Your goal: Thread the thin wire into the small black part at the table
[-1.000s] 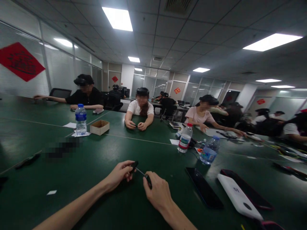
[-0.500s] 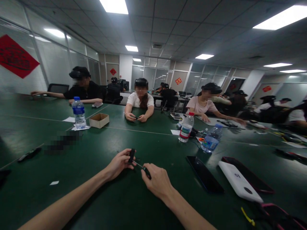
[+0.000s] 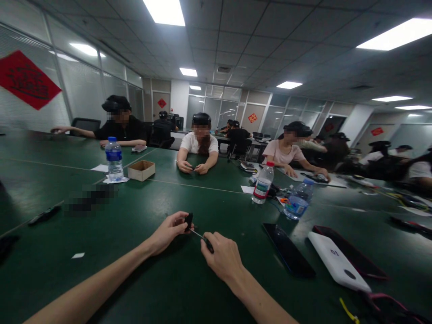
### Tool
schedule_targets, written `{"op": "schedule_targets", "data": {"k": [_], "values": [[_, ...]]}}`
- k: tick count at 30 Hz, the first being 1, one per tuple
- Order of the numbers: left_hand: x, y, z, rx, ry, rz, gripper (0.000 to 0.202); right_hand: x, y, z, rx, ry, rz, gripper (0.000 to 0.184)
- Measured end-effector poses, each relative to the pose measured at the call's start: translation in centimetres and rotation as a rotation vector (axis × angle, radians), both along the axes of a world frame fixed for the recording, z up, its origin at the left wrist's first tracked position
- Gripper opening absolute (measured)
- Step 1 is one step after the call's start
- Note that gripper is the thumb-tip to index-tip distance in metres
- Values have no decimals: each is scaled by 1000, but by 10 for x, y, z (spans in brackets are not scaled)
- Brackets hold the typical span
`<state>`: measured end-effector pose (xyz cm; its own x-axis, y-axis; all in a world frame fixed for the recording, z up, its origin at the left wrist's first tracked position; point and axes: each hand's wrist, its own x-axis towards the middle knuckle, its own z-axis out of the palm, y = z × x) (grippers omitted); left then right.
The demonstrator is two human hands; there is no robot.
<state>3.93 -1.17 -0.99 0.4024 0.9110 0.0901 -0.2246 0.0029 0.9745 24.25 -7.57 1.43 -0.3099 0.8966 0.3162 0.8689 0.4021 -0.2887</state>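
Working across from my left, I see a blue-capped water bottle (image 3: 114, 159) and an open cardboard box (image 3: 141, 170) standing well back on the green table (image 3: 101, 234), out of the way of both forearms, which lie low over the top, I judge for steadiness. My left hand (image 3: 167, 233) is closed in a pinch on a small black part (image 3: 188, 221). Thumb and fingertips clamp its sides so that it stands nearly upright just above the table, its lower end open to the right. Towards that end runs a slim tool (image 3: 197, 234). Its thin bright shaft slants from the dark handle at lower right up to the tip at upper left, so it points left and away from me, at the part. My right hand (image 3: 224, 261) is curled shut on the handle, and I take that low grip to keep the tip aimed. Whether tip and part touch I cannot tell. Further right, a dark phone (image 3: 288, 256) and a white power bank (image 3: 337, 267) lie flat, apart from the hands.
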Motion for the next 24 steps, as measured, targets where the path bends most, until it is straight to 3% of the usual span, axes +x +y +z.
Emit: {"op": "schedule_targets", "data": {"k": [7,16,21,24], "values": [[-2,-1,4,70,48,-60,39,1,1,-2,19,-43,23,29],[0,8,-7,-66,-118,-28,38,1,2,-2,4,37,32,34],[0,7,-7,-130,-145,-89,33,4,6,-1,38,154,-55,34],[-1,6,-4,-155,-186,-86,32,3,5,-1,34,97,-11,32]]}}
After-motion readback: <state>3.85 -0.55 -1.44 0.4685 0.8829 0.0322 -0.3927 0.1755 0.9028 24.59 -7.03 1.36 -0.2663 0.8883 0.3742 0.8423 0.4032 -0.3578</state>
